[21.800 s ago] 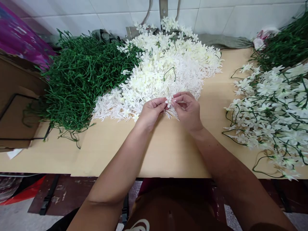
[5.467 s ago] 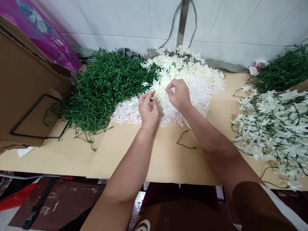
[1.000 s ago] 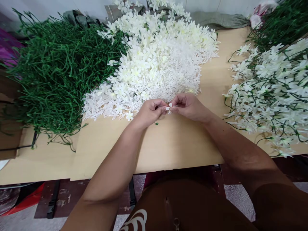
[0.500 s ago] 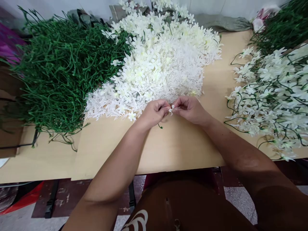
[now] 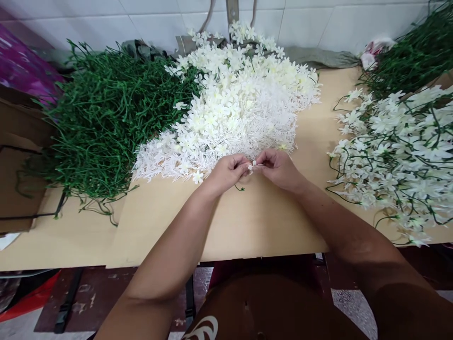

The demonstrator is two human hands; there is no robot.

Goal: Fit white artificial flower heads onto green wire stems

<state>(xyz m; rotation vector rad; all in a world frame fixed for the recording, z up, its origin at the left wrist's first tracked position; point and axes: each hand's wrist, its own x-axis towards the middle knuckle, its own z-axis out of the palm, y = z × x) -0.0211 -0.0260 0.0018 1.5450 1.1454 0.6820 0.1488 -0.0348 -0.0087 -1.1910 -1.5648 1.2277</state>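
Observation:
Close together above the bare front of the table, my left hand [image 5: 230, 171] and my right hand [image 5: 279, 169] are both closed in a pinch. Between the fingertips is a small white artificial flower [image 5: 252, 165]. A green plastic stem [image 5: 239, 189] pokes out below my left hand, its upper part hidden by the fingers. Thumb and forefinger of my right hand grip the flower from the right, where a thin white strand shows. Just beyond my hands spreads a heap of white blossoms and thin white sticks [image 5: 226, 113].
A pile of loose green stems [image 5: 116, 108] lies at left, beside a cardboard box [image 5: 24, 165] and purple plastic [image 5: 28, 61]. At right are stemmed white flowers [image 5: 406, 160], with more green stems [image 5: 417, 56] behind. A tiled wall [image 5: 152, 23] bounds the back of the wooden table [image 5: 170, 222].
The camera view has tilted up, showing more wall, so everything sits lower in the picture. My hands keep the same pinch at the flower, with little visible change.

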